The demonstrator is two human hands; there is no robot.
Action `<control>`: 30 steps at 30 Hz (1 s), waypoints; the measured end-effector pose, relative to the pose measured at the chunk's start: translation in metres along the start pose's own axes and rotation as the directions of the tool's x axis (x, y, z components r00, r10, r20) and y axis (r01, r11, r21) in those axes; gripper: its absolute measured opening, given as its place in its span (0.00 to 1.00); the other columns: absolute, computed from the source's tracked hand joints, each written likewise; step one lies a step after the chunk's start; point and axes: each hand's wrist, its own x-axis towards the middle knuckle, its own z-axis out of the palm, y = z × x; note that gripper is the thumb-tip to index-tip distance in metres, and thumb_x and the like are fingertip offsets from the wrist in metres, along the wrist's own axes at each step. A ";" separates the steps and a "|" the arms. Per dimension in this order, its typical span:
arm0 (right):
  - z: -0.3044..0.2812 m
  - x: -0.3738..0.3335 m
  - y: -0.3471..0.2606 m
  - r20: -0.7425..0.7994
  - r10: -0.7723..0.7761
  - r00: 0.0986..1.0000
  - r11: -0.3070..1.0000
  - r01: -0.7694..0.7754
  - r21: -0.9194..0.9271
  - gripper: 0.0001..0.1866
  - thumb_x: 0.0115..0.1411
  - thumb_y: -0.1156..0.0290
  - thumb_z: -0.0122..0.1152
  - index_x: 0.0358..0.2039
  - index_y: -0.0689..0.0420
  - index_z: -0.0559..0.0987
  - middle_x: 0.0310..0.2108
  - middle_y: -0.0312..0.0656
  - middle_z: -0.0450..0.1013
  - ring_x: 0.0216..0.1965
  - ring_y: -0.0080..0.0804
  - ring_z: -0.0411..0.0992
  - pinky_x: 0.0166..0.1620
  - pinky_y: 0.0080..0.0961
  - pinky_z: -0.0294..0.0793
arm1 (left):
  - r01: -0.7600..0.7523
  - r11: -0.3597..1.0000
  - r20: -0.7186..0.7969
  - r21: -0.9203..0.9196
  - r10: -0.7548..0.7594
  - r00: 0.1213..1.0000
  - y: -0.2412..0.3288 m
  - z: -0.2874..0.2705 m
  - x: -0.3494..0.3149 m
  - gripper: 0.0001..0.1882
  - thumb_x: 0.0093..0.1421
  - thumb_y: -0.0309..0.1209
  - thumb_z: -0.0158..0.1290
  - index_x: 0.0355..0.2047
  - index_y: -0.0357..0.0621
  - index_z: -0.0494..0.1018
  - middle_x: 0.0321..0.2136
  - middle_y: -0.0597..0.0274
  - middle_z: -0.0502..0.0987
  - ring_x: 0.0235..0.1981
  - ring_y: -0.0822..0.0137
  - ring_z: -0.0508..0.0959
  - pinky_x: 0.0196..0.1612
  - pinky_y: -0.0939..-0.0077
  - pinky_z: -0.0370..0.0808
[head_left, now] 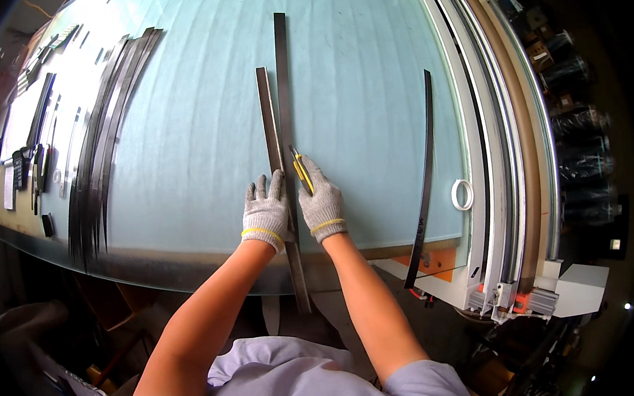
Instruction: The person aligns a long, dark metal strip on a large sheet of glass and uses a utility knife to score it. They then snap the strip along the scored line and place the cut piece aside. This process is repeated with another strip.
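Note:
Two gloved hands lie close together around narrow strips on the pale blue-green table mat. My left hand [263, 208] lies flat with fingers spread, pressing on a long straightedge-like bar [267, 116] with a pale edge. My right hand [321, 201] is closed around a yellow-and-black utility knife [302, 172], its tip angled toward a dark flat strip [283, 74]. That strip lies just right of the bar and reaches farther away. Where the strip and bar meet beside my hands is partly hidden. A strip end passes over the table's near edge.
At left lies a bundle of dark strips [112, 102], with a calculator [19, 163] and other small tools beyond. A curved black strip [426, 160] and a white tape roll [462, 195] lie at right. Long metal rails [494, 124] border the table there.

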 end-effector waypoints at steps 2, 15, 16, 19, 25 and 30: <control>0.006 0.009 -0.002 0.021 -0.004 1.000 1.000 0.004 -0.011 0.34 0.54 0.79 0.59 0.64 0.49 0.69 0.46 0.57 0.77 0.46 0.57 0.76 0.50 0.45 0.77 | -0.007 1.000 -0.031 -0.027 0.007 0.999 0.000 0.001 -0.001 0.63 0.36 0.50 0.73 0.69 0.40 0.55 0.72 0.51 0.50 0.70 0.43 0.55 0.70 0.46 0.53; 0.001 -0.051 -0.010 0.170 0.077 0.982 0.984 -0.047 -0.171 0.38 0.56 0.77 0.59 0.68 0.41 0.63 0.44 0.57 0.76 0.42 0.60 0.76 0.46 0.50 0.78 | 0.048 0.989 -0.249 0.138 -0.012 0.968 -0.004 0.043 0.009 0.48 0.51 0.46 0.63 0.69 0.42 0.57 0.72 0.52 0.51 0.70 0.44 0.55 0.71 0.48 0.52; -0.001 -0.063 -0.007 0.146 0.043 0.988 0.987 -0.020 -0.157 0.38 0.56 0.76 0.59 0.68 0.41 0.63 0.44 0.57 0.76 0.42 0.60 0.76 0.46 0.50 0.78 | 0.034 0.994 -0.216 0.108 -0.010 0.976 -0.002 0.041 0.009 0.45 0.54 0.44 0.61 0.68 0.41 0.58 0.72 0.52 0.51 0.70 0.44 0.55 0.71 0.48 0.52; -0.011 -0.100 0.004 0.131 0.008 0.991 0.987 0.013 -0.160 0.37 0.58 0.73 0.58 0.68 0.40 0.62 0.45 0.58 0.75 0.42 0.60 0.76 0.44 0.50 0.78 | 0.003 1.000 -0.114 -0.003 -0.003 0.993 0.003 0.012 0.003 0.38 0.59 0.39 0.57 0.67 0.38 0.60 0.72 0.52 0.51 0.71 0.44 0.55 0.71 0.48 0.51; -0.038 -0.165 -0.012 0.251 0.210 0.945 0.952 -0.139 -0.273 0.36 0.58 0.72 0.60 0.67 0.45 0.64 0.47 0.59 0.75 0.42 0.61 0.76 0.43 0.48 0.79 | 0.007 0.999 -0.013 0.048 -0.007 1.000 0.002 0.002 0.003 0.57 0.44 0.49 0.70 0.69 0.37 0.55 0.73 0.52 0.48 0.71 0.46 0.53 0.71 0.49 0.50; -0.054 -0.206 -0.016 0.273 0.234 0.933 0.944 -0.151 -0.293 0.37 0.56 0.72 0.62 0.67 0.44 0.64 0.43 0.58 0.75 0.37 0.60 0.77 0.39 0.49 0.79 | 0.008 0.999 -0.007 0.046 -0.008 1.000 0.001 0.004 0.004 0.64 0.38 0.53 0.72 0.70 0.37 0.54 0.73 0.52 0.47 0.71 0.46 0.53 0.72 0.50 0.50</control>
